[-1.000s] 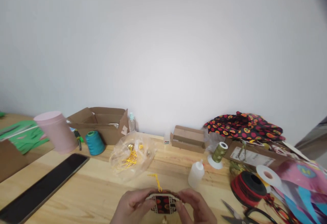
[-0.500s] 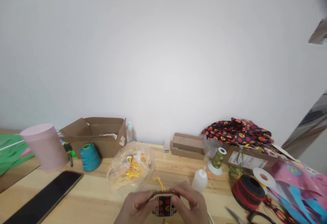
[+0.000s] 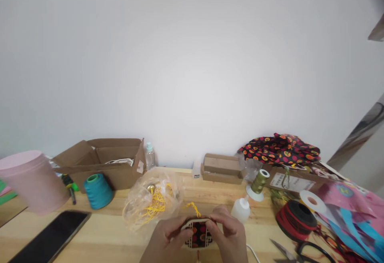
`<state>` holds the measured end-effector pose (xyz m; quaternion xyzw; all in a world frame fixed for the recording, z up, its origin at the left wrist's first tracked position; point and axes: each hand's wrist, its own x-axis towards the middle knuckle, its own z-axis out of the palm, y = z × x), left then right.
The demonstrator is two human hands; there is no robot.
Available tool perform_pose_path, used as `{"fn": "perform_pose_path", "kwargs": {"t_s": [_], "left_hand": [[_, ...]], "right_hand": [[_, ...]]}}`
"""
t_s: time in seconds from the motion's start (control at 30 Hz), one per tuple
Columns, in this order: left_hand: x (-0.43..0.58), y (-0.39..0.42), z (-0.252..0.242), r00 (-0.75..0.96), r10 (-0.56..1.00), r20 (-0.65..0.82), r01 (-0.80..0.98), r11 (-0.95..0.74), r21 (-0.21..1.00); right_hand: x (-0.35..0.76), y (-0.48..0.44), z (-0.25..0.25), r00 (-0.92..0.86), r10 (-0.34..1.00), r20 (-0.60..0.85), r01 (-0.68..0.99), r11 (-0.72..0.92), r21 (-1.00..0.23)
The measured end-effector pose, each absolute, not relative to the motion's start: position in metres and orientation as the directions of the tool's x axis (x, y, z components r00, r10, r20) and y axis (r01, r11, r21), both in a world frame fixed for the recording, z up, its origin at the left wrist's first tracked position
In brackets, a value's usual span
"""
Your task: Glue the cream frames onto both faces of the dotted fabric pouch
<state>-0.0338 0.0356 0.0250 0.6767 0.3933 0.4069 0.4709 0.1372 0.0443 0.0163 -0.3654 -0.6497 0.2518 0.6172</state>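
Standing well left of the clear bag [image 3: 133, 207], a pink bin [image 3: 33, 183] comes first, followed by a phone [image 3: 49, 237] lying nearer the viewer than the bag, and a teal spool [image 3: 98, 192] left of it. Yellow cord [image 3: 157, 201] lies inside the bag. Right of the bag and nearer the viewer, the left hand [image 3: 168, 235] is closed to a narrow pinch, thumb on the left part of an ornament [image 3: 199, 235]; its other fingers are partly hidden behind. A yellow loop [image 3: 193, 207] rises from the ornament's top edge. The right hand [image 3: 229, 233] pinches the ornament's other side just as narrowly, thumb on the upper right of its face. Farther right of the bag are a white bottle [image 3: 241, 210], a green spool [image 3: 259, 181], a red spool [image 3: 295, 220] and scissors [image 3: 283, 249].
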Motion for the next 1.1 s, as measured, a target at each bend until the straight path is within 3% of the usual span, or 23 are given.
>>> {"fn": "perform_pose_path", "kwargs": {"t_s": [0.1,0.23,0.43,0.5,0.6,0.7,0.77,1.1], "left_hand": [[-0.025,0.034,0.028,0.31,0.93,0.197,0.175,-0.26,0.95],[-0.014,0.034,0.038,0.263,0.932,0.251,0.337,-0.332,0.881],[-0.008,0.038,0.04,0.213,0.925,0.316,0.384,-0.376,0.843],[-0.008,0.04,0.036,0.167,0.952,0.258,0.327,-0.3,0.896],[-0.007,0.044,0.028,0.11,0.99,0.089,0.091,-0.099,0.991],[-0.01,0.048,0.019,0.067,0.998,-0.013,-0.087,0.019,0.996],[-0.013,0.05,0.014,0.031,0.999,-0.021,-0.126,0.025,0.992],[-0.017,0.05,0.002,0.011,1.0,-0.014,-0.277,0.016,0.961]], "right_hand": [[0.14,0.044,0.011,0.031,0.763,0.646,0.142,0.636,-0.758],[0.145,0.043,0.006,0.051,0.744,0.666,0.093,0.66,-0.745],[0.15,0.039,0.009,0.09,0.809,0.581,0.05,0.579,-0.814],[0.149,0.039,0.009,0.099,0.861,0.498,0.037,0.497,-0.867],[0.144,0.039,0.009,0.099,0.949,0.3,-0.028,0.304,-0.952],[0.137,0.039,0.01,0.016,0.99,0.138,-0.144,0.139,-0.98],[0.133,0.038,0.01,0.012,0.994,0.105,-0.139,0.106,-0.985],[0.139,0.036,0.005,0.074,0.909,0.41,0.173,0.393,-0.903]]}}
